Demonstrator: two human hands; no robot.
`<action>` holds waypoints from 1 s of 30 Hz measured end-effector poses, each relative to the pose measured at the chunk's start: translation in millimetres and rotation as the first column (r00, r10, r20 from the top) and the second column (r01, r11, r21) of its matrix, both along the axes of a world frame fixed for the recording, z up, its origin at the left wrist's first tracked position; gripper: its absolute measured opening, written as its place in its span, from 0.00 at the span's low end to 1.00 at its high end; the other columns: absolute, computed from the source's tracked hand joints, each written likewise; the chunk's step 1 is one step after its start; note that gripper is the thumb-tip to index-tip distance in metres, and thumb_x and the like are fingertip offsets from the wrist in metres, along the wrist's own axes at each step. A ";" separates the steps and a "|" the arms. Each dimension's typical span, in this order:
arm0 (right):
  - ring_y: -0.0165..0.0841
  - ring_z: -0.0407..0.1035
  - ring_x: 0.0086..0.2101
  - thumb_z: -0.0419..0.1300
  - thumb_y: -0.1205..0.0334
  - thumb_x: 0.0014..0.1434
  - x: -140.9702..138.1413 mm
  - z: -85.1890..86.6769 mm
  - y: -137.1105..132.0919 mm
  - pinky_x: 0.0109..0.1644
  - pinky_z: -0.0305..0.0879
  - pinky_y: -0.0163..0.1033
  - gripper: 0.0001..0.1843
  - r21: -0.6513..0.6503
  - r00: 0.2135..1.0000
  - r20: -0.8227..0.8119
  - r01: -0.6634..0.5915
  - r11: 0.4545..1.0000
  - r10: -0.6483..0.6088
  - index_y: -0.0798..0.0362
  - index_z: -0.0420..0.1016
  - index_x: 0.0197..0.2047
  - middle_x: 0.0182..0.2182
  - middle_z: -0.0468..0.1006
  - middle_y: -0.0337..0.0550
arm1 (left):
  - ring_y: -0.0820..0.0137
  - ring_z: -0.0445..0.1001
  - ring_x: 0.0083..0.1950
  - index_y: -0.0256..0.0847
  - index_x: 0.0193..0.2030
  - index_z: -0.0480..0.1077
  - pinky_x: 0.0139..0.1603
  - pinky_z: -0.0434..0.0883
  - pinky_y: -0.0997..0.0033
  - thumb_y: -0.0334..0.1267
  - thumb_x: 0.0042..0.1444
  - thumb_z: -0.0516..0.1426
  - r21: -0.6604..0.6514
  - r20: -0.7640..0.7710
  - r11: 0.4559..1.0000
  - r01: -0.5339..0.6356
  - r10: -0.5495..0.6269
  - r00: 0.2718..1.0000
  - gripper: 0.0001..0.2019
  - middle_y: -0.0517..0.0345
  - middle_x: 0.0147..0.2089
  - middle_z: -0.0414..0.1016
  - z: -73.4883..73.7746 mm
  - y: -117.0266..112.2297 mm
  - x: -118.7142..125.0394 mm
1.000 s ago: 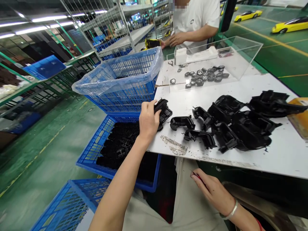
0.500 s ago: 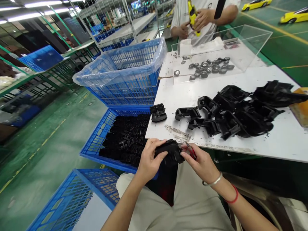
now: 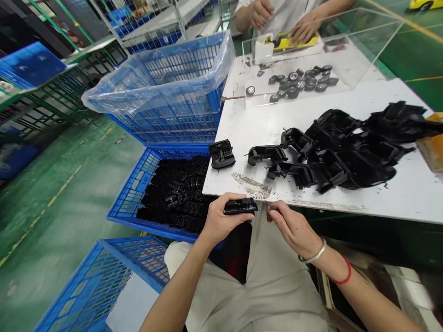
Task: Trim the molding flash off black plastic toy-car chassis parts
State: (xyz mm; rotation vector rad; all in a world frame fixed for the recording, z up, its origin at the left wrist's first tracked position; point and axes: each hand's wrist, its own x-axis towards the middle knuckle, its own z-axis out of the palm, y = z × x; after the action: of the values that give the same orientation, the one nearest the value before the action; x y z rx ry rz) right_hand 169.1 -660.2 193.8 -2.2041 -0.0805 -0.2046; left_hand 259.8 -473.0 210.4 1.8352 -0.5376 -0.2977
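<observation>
My left hand [image 3: 219,219] grips a black moulded plastic part [image 3: 240,206] just below the white table's front edge. My right hand [image 3: 294,228] is close beside it, holding a small cutting tool whose tip [image 3: 272,206] barely shows, with the rest hidden in my fingers. A similar black part [image 3: 221,154] lies alone on the white table [image 3: 242,129] near its left edge. To the right, a heap of larger black plastic mouldings [image 3: 339,150] covers the tabletop.
Left of the table, a blue crate [image 3: 133,198] holds black parts [image 3: 173,198], below a blue crate with a plastic liner [image 3: 166,120]. A transparent acrylic cover [image 3: 360,41] stands over small black wheels [image 3: 301,83]. A co-worker's hands [image 3: 304,30] rest at a yellow toy car [image 3: 287,42].
The black part in my left hand has turned and now lies flatter. My right hand has moved slightly, and the co-worker has lowered the yellow car behind the acrylic.
</observation>
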 end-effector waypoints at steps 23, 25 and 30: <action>0.29 0.63 0.20 0.36 0.45 0.68 20.1 -5.1 -1.2 0.23 0.50 0.35 0.25 -0.426 0.994 0.085 -0.027 0.904 0.070 0.50 0.61 0.29 0.20 0.68 0.38 | 0.63 0.77 0.46 0.42 0.44 0.73 0.51 0.72 0.60 0.43 0.45 0.67 0.065 0.172 0.985 0.159 -0.168 0.971 0.19 0.50 0.45 0.80 -15.7 0.4 19.4; 0.29 0.63 0.20 0.36 0.45 0.68 20.0 -5.3 -0.9 0.23 0.51 0.35 0.26 -0.431 0.994 0.083 -0.029 0.902 0.072 0.51 0.62 0.29 0.20 0.69 0.39 | 0.63 0.77 0.46 0.42 0.44 0.73 0.51 0.72 0.61 0.42 0.45 0.68 0.055 0.186 0.985 0.166 -0.174 0.967 0.19 0.50 0.45 0.80 -16.0 0.8 19.7; 0.28 0.64 0.19 0.37 0.46 0.69 20.0 -5.1 -0.7 0.22 0.51 0.33 0.24 -0.451 0.991 0.105 -0.025 0.892 0.081 0.51 0.62 0.30 0.20 0.69 0.38 | 0.63 0.78 0.45 0.41 0.44 0.73 0.49 0.73 0.62 0.41 0.44 0.68 0.035 0.225 0.985 0.171 -0.175 0.959 0.19 0.50 0.44 0.80 -16.7 0.7 20.3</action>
State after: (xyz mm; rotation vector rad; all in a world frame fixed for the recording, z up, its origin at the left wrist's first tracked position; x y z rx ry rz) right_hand 189.0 -660.9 188.7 -2.6466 -0.2814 -0.3154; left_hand 280.0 -472.4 193.6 1.8511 -0.8601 -0.2102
